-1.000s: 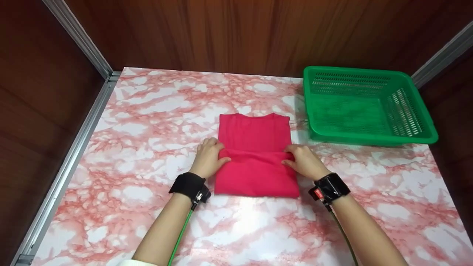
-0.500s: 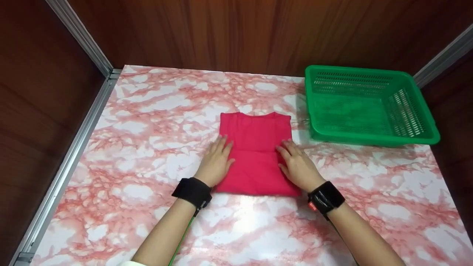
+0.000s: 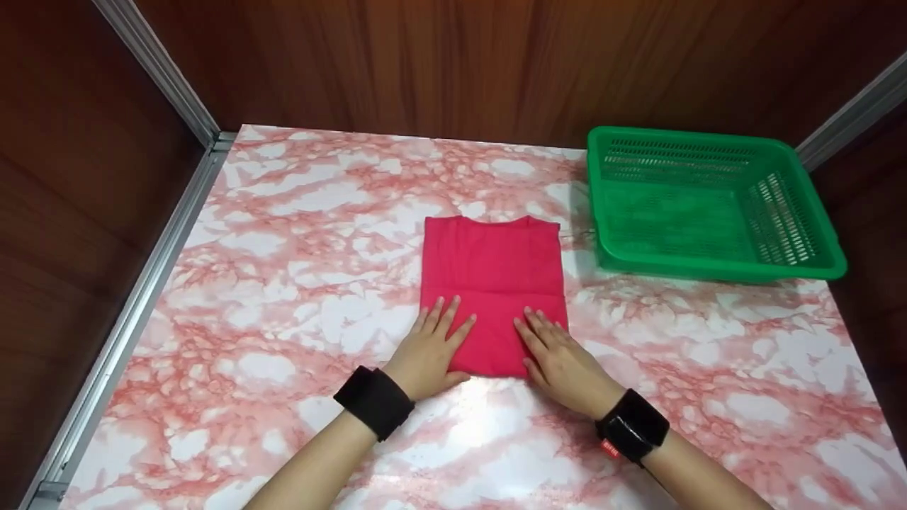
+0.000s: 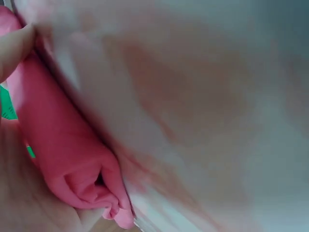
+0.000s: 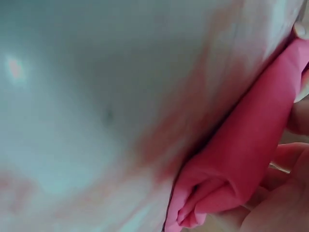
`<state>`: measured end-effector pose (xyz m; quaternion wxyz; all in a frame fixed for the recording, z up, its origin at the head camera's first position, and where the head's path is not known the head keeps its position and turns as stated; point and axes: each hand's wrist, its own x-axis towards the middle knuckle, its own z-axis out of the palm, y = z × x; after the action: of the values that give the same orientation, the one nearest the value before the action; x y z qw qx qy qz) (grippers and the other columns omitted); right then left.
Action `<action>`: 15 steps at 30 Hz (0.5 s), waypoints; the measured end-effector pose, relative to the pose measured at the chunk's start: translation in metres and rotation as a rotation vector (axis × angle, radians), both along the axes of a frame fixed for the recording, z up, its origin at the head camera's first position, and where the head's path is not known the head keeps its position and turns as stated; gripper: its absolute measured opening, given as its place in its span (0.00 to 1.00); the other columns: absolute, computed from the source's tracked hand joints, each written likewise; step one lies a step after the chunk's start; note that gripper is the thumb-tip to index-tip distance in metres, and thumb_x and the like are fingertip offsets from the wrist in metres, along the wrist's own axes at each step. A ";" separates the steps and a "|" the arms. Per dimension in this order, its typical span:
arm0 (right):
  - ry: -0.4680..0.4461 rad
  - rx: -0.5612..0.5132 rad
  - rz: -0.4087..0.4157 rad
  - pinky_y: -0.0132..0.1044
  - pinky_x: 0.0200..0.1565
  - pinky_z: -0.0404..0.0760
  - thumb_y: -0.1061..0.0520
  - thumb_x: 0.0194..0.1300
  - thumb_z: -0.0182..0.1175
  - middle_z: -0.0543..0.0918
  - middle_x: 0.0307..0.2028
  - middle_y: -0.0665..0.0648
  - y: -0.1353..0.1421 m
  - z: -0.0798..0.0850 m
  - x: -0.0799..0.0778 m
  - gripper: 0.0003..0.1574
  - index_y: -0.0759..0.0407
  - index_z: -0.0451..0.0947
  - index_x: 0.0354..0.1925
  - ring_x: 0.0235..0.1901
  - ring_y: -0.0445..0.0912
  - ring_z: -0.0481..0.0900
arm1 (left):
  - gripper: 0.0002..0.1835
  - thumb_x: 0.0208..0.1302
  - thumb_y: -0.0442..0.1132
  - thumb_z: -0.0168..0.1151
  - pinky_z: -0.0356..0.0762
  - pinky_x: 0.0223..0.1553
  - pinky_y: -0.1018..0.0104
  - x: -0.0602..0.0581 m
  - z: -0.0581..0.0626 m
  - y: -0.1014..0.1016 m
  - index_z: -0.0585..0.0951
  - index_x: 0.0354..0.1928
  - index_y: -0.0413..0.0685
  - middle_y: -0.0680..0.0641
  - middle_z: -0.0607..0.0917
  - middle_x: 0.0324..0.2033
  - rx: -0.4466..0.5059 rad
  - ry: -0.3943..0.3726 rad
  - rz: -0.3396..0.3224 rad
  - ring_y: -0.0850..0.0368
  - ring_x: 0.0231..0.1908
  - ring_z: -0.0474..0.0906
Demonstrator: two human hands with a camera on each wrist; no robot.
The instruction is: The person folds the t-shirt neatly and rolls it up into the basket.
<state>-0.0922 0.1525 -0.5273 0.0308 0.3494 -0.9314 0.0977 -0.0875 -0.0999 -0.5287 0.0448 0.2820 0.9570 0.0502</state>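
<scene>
A red folded T-shirt [image 3: 493,258] lies flat on the table, its neckline toward the back and its near half doubled over in a fold. On the near left part of the shirt rests my left hand [image 3: 425,358], fingers straight and spread, thumb by the near edge. My right hand [image 3: 567,367] lies on the near right part, its fingers extended over the cloth. In the left wrist view, the layered end of the shirt [image 4: 67,140] shows beside the palm. The right wrist view has the thick near fold [image 5: 251,140] next to that hand.
A green plastic basket [image 3: 673,219] with slotted walls stands at the back right of the marbled red-and-white table [image 3: 297,234]. Brown wood-grain panels [image 3: 453,64] rise behind and at both sides, with metal rails [image 3: 177,205] along the left.
Both hands let go of the fold's edge that they gripped, flattened onto the cloth, then slid toward the near edge. The upper fold now lies flatter.
</scene>
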 end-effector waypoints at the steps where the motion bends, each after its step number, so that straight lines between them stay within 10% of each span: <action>1: -0.016 0.012 0.000 0.50 0.59 0.62 0.48 0.63 0.50 0.58 0.64 0.65 0.000 0.000 0.002 0.35 0.61 0.56 0.64 0.63 0.57 0.57 | 0.46 0.52 0.64 0.55 0.46 0.64 0.48 0.001 0.000 0.000 0.51 0.68 0.52 0.38 0.46 0.67 -0.005 0.001 0.001 0.38 0.66 0.42; 9: -0.099 0.066 0.004 0.50 0.60 0.59 0.39 0.55 0.56 0.52 0.66 0.64 0.000 0.000 0.002 0.48 0.60 0.53 0.66 0.65 0.57 0.51 | 0.42 0.54 0.60 0.55 0.52 0.62 0.46 -0.001 0.000 0.004 0.55 0.67 0.49 0.36 0.49 0.67 -0.027 -0.016 0.015 0.37 0.65 0.45; 15: -0.045 0.085 0.007 0.49 0.58 0.64 0.50 0.48 0.63 0.59 0.64 0.65 -0.003 0.000 -0.001 0.47 0.62 0.57 0.64 0.62 0.57 0.58 | 0.39 0.54 0.46 0.59 0.54 0.60 0.45 -0.005 0.001 0.010 0.56 0.67 0.49 0.34 0.50 0.66 -0.084 -0.025 0.029 0.35 0.64 0.47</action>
<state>-0.0934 0.1492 -0.5272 -0.0054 0.3513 -0.9339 0.0660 -0.0921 -0.0902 -0.5273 0.0676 0.2654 0.9616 0.0143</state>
